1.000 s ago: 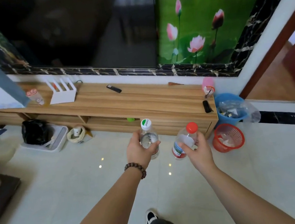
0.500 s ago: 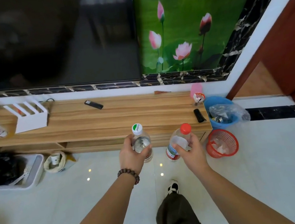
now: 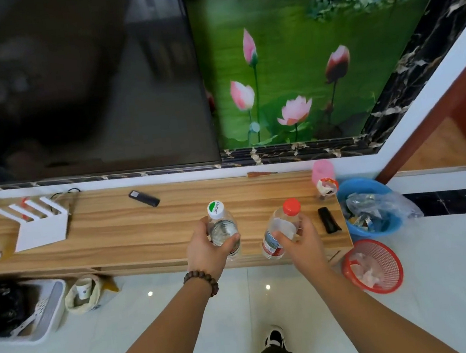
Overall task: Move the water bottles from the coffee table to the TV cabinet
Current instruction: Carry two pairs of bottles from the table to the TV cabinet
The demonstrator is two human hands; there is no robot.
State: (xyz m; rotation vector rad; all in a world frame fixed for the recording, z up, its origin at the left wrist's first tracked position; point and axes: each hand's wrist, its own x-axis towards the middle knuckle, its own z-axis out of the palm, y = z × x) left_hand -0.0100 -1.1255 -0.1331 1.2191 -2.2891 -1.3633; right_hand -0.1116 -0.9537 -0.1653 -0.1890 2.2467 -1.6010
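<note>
Left hand [image 3: 207, 250] was wrapped round white-capped bottle [image 3: 222, 229]; right hand [image 3: 301, 241] was closed on red-capped bottle [image 3: 281, 230], which tilted toward 1 o'clock. Both bottles were carried upright-ish over front edge of TV cabinet [image 3: 145, 232] (base contact with wood could not be told). Step judged: delivery, set-down not yet done. Next move called for lowering onto bare wood, clear of black remote [image 3: 329, 220] at 3 o'clock and second remote [image 3: 144, 198] at 11 o'clock.

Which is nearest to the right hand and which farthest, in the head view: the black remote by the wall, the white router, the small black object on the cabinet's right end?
1. Small black object, just right of the right hand.
2. Black remote, back-left by the wall.
3. White router, far left.
</note>
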